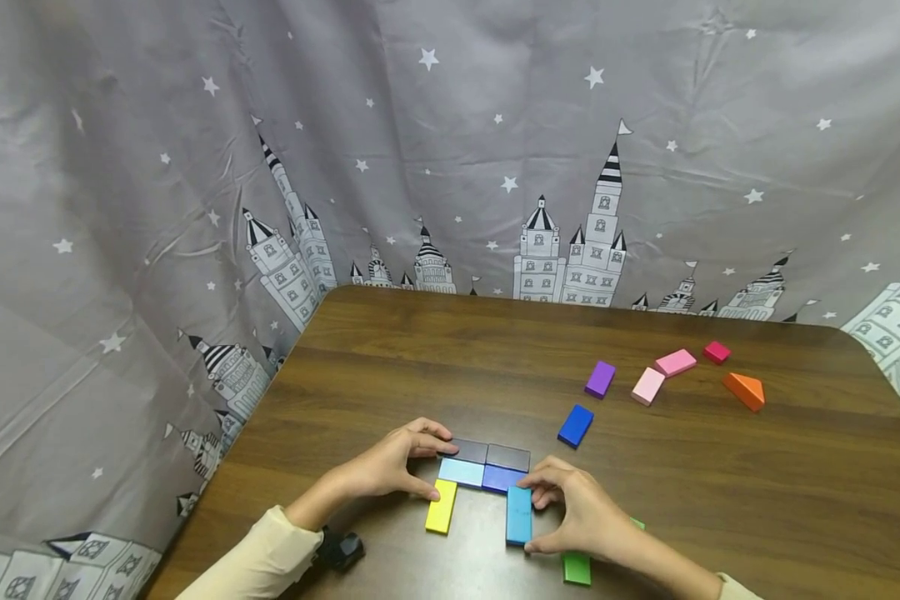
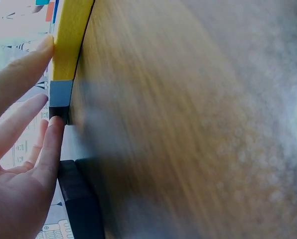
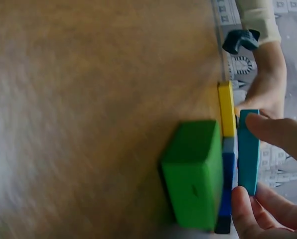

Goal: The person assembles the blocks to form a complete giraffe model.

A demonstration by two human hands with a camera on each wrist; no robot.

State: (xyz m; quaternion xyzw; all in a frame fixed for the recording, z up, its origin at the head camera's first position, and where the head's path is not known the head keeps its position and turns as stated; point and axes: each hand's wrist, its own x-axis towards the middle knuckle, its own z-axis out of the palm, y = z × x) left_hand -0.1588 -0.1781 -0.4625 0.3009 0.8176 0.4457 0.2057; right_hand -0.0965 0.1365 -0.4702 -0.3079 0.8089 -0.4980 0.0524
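My right hand [image 1: 581,512] pinches a light-blue block [image 1: 519,515] lengthwise between thumb and fingers; the right wrist view has this block [image 3: 248,154] slightly above the level of the others. Its far end overlaps the near edge of a blue block [image 1: 501,477]. Left of that lies a pale-blue block [image 1: 461,472], with two dark grey blocks [image 1: 468,451] [image 1: 508,457] behind the pair. At the left, a yellow block [image 1: 440,508] extends toward the near side. My left hand [image 1: 397,462] touches it with the thumb, while fingertips rest at the left dark block.
Green blocks [image 1: 577,568] lie beside and under my right forearm. Farther back are blue [image 1: 575,426], purple [image 1: 600,379], pink [image 1: 676,362], light pink [image 1: 648,387], red [image 1: 716,352] and orange [image 1: 746,391] blocks. A grey curtain [image 1: 457,108] hangs behind the table.
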